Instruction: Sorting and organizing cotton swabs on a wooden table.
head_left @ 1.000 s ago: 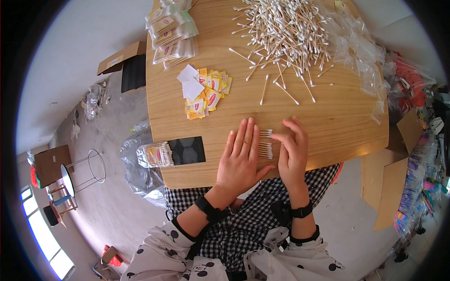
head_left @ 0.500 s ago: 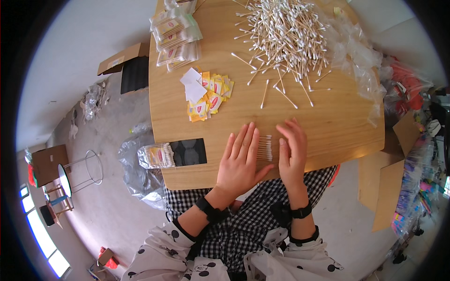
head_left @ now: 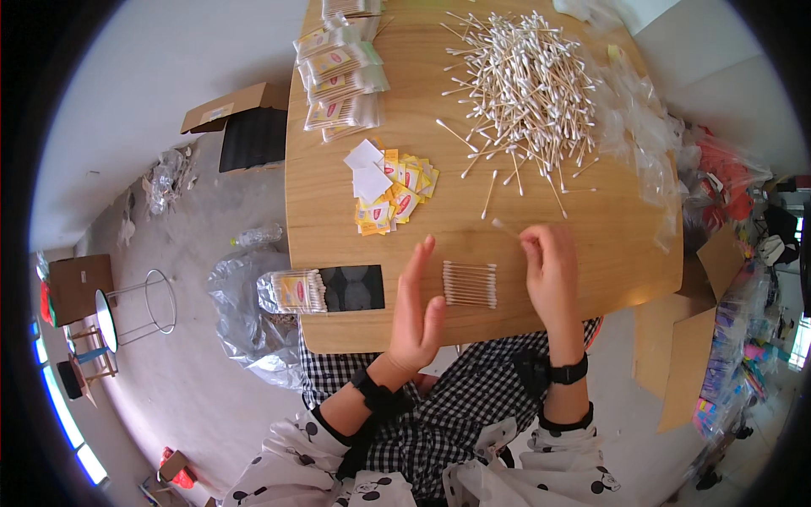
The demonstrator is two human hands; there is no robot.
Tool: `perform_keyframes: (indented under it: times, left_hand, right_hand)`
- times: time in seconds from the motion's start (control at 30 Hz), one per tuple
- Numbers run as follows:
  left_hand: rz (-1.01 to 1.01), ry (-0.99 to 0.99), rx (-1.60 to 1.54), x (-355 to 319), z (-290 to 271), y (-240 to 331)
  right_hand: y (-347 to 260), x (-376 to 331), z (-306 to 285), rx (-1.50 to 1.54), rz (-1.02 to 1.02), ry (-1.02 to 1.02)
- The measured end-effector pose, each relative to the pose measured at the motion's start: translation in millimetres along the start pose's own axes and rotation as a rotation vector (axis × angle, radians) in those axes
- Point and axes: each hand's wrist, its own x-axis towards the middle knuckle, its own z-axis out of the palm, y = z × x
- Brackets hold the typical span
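Observation:
A row of cotton swabs [head_left: 470,284] lies side by side on the table in front of me. At its left edge stands my left hand [head_left: 413,317], open and turned on its side, thumb apart from the fingers. My right hand [head_left: 553,270] is to the right of the row, closed in a pinch on a single cotton swab [head_left: 504,226] that juts out to the left, slightly blurred. Further off lies a large loose pile of cotton swabs [head_left: 532,93], with several strays around its near edge.
Small yellow and white cards [head_left: 405,198] lie left of the middle. Filled clear packets [head_left: 342,84] are stacked at the far left. A swab packet [head_left: 291,291] rests on a black pad [head_left: 355,288] by the left edge. Clear plastic film [head_left: 646,144] covers the right edge, near an open carton [head_left: 676,338].
My left hand has lifted from flat beside the row onto its edge. The right hand has moved right and now pinches a swab. The whole view has shifted slightly.

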Motion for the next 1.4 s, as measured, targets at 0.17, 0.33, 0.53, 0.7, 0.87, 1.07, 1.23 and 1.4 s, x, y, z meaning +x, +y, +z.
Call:
perform_keyframes:
  times: [0.17, 0.33, 0.53, 0.7, 0.87, 1.07, 1.23, 1.4]
  left_hand:
    - [-0.130, 0.094, -0.323, 12, 0, 15]
    - [-0.211, 0.131, -0.405, 30, 4, 25]
    - [-0.144, 0.142, -0.522, 25, 22, 8]
    - [-0.178, 0.142, -0.503, 9, 28, 14]
    - [-0.234, 0.250, -0.578, 8, 30, 26]
    - [-0.182, 0.226, -0.568, 3, 37, 18]
    - [-0.156, 0.236, -0.599, 6, 40, 14]
    - [-0.129, 0.251, -0.603, 4, 27, 14]
  right_hand:
    - [-24, 1, 9, -0.001, -0.217, -0.137]
    - [-25, -21, 11, 0.135, -0.180, -0.199]
    - [-52, -53, 44, 0.761, 0.322, 0.195]
    - [-67, -62, 52, 0.780, 0.370, 0.208]
    - [-57, -39, 58, 0.314, 0.212, 0.194]
    - [-55, -32, 72, -0.283, -0.021, 0.005]
    - [-57, -31, 69, -0.176, -0.064, -0.075]
    - [-68, -31, 74, -0.256, -0.093, -0.057]
